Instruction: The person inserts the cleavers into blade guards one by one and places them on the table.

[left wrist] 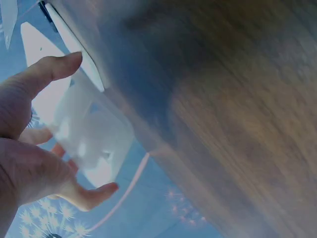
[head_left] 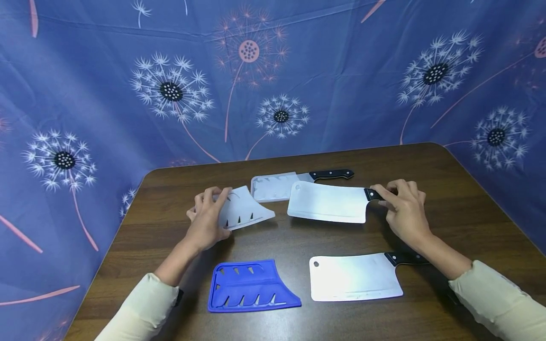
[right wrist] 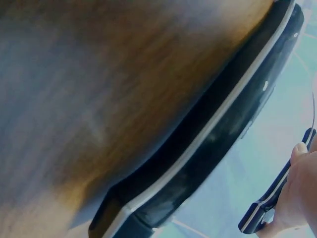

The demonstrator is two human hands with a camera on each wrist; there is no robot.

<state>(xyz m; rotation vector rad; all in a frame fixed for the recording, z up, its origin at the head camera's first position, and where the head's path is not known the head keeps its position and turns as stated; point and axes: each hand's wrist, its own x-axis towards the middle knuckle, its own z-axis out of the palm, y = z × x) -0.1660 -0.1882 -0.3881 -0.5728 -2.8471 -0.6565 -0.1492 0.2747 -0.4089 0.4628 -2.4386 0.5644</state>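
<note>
My left hand grips a white slotted blade cover by its wide end, tilted just above the table; the left wrist view shows the thumb and fingers spread around the cover. In my right hand is the black handle of a cleaver, its broad blade pointing left toward the cover, apart from it. The right wrist view shows the right hand on that handle, with another black knife handle close to the camera.
Behind lies a knife with a black handle, its blade inside a white cover. A blue slotted cover lies at the front left. Under my right forearm, a second cleaver rests on the brown table. A dandelion-patterned cloth hangs behind.
</note>
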